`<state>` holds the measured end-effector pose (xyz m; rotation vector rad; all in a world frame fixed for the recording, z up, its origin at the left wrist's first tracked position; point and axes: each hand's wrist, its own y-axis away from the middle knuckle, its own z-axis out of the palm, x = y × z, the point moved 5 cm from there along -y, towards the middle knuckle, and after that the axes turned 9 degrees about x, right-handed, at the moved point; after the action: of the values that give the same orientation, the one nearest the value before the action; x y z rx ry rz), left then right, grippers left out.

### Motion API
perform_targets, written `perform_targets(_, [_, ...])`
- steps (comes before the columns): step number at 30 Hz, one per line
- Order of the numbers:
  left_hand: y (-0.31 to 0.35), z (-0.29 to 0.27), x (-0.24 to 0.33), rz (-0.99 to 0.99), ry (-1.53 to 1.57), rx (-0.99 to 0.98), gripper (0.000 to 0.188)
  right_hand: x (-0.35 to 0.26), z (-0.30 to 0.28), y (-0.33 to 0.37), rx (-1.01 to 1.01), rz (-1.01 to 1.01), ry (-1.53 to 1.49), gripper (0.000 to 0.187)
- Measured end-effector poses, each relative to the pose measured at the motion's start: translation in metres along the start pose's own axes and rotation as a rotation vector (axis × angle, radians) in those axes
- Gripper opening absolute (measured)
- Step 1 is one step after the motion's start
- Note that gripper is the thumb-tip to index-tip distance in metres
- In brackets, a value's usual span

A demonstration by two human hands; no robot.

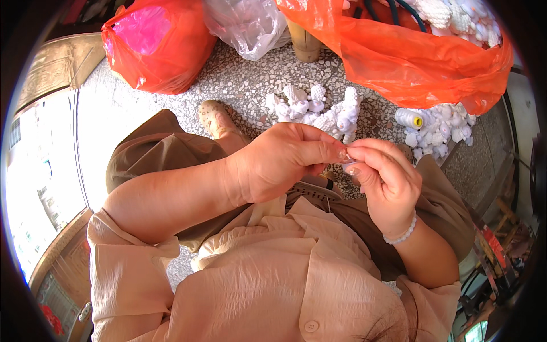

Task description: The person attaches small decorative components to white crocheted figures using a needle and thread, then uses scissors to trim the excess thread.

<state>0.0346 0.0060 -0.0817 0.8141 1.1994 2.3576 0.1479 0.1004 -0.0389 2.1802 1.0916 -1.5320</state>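
Floor (239,77) holds a bulging orange bag (421,68) and, nearer, a heap of white pieces (339,117). Left hand (279,151) and right hand (390,174) meet above, fingertips (341,154) pinching a tiny pale scrap (346,165) between them: fiddly finger-work, I'd judge, needing a steady grip next (its shape, mostly covered, escapes me).

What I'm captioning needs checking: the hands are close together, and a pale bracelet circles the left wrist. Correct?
Not quite: the head view shows the pale bracelet on the right wrist instead. The left hand and right hand are indeed close together.
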Motion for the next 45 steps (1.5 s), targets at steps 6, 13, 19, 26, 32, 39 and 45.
perform_targets(6, [0.000,-0.003,0.001,0.009,0.023,-0.023,0.015,-0.006,0.001,-0.004,0.001,-0.159,0.059,0.016])
perform_targets(13, [0.000,-0.006,0.000,-0.015,-0.029,-0.014,0.014,-0.007,0.002,-0.002,-0.030,-0.174,0.070,0.016])
perform_targets(19, [0.000,-0.008,-0.001,-0.046,-0.024,0.007,0.013,-0.011,0.004,-0.002,-0.048,-0.407,0.160,0.020])
perform_targets(26, [-0.002,-0.009,-0.001,0.031,-0.070,0.087,0.014,-0.011,0.006,-0.003,-0.063,-0.408,0.203,0.021])
perform_targets(32, [-0.003,-0.009,0.001,0.084,-0.146,0.099,0.014,-0.008,0.007,-0.003,-0.073,-0.279,0.155,0.019])
perform_targets(39, [-0.005,-0.012,-0.002,-0.034,-0.019,0.025,0.012,-0.009,0.007,-0.003,-0.076,-0.386,0.164,0.019])
perform_targets(45, [-0.004,-0.010,-0.003,-0.052,0.013,0.031,0.012,-0.011,0.008,-0.003,-0.079,-0.452,0.198,0.019])
